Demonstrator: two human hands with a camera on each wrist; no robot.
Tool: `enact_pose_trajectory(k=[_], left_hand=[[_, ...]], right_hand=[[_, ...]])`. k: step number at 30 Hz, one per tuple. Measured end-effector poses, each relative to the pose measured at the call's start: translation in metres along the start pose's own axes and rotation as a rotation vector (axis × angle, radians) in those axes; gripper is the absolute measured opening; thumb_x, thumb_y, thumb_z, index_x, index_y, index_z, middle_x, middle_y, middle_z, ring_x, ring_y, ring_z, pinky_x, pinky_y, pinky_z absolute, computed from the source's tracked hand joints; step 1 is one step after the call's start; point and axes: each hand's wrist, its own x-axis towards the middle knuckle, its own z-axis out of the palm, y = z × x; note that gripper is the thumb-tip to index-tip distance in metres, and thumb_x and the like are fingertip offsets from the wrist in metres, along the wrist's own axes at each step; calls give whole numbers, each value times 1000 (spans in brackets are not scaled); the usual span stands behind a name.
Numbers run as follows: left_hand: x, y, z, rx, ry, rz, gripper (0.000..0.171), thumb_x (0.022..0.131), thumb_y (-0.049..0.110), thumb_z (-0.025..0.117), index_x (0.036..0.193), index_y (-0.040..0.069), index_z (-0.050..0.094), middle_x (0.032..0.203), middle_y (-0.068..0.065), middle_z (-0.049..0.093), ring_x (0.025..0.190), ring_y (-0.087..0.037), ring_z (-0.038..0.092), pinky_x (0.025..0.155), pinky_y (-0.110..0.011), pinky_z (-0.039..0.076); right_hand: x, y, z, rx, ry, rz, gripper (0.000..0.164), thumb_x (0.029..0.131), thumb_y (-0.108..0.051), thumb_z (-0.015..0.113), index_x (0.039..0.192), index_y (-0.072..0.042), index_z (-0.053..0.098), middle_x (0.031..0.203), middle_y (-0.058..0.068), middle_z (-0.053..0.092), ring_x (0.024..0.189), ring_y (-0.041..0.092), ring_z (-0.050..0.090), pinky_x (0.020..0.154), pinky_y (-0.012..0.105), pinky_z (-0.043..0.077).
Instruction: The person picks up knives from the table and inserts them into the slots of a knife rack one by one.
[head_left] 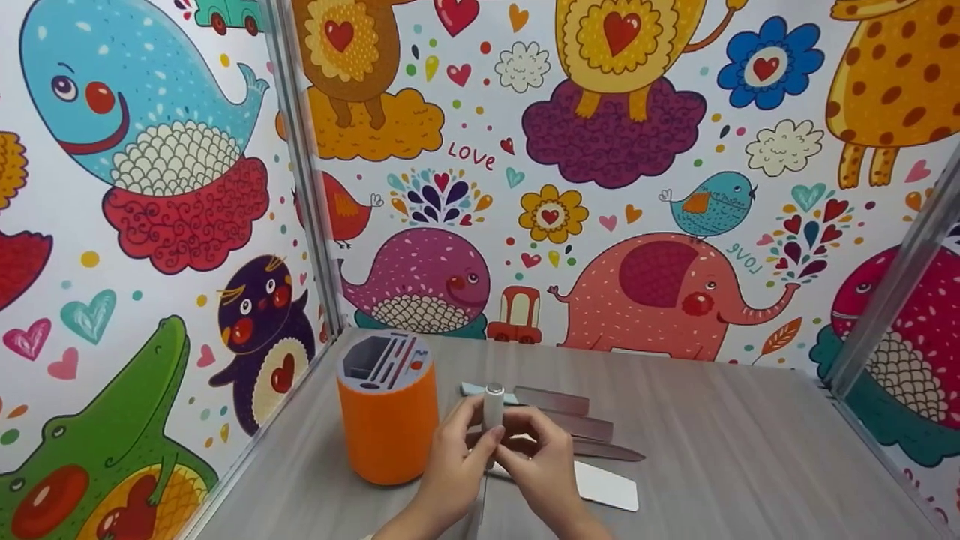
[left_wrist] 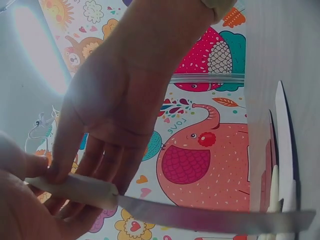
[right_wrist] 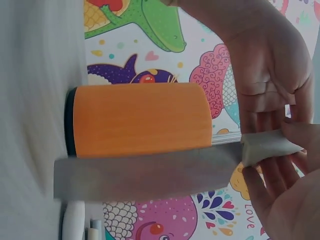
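Note:
Both hands hold one kitchen knife upright in front of me by its pale handle (head_left: 493, 409), its metal end cap on top. The broad blade (right_wrist: 145, 175) points down toward the table. My left hand (head_left: 454, 457) has its thumb and fingers about the handle from the left. From the right, my right hand (head_left: 538, 457) pinches the same handle, the thumbs meeting at its front. In the left wrist view the blade (left_wrist: 210, 220) overlaps other knives lying behind it. An orange cylindrical knife block (head_left: 388, 431) with a grey slotted top stands left of the hands.
Several knives lie side by side behind and right of the hands, among them a pointed blade (head_left: 604, 448) and a wide, bright blade (head_left: 607, 486). Cartoon-printed walls (head_left: 495, 172) enclose the grey wood-grain table (head_left: 735, 450) at the back and sides.

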Motion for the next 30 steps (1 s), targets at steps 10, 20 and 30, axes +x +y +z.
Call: enact_pose_trajectory(k=[10,20,30], left_hand=[[3,4,-7,21,86,45,37,103,26,53,138,14,48,131,-5,60,121,-22,60,101,-35,52],[1,21,-26,20,225,69,40,102,17,54,142,12,47,131,-3,65,119,-16,63,105,-31,49],[-5,56,-47,9,328,208,36,102,12,52,138,8,49,129,-3,64,119,-15,64,107,-32,46]], right_hand=[[23,1,-2,175,49,-2,13,85,-5,75,93,0,66,84,5,66,73,14,66,67,31,61],[48,68,23,496,241,235,16,91,-1,64,105,5,59,82,2,57,69,13,61,67,30,60],[33,133,64,337,-55,249,52,90,1,65,139,5,48,130,24,59,113,27,63,88,32,57]])
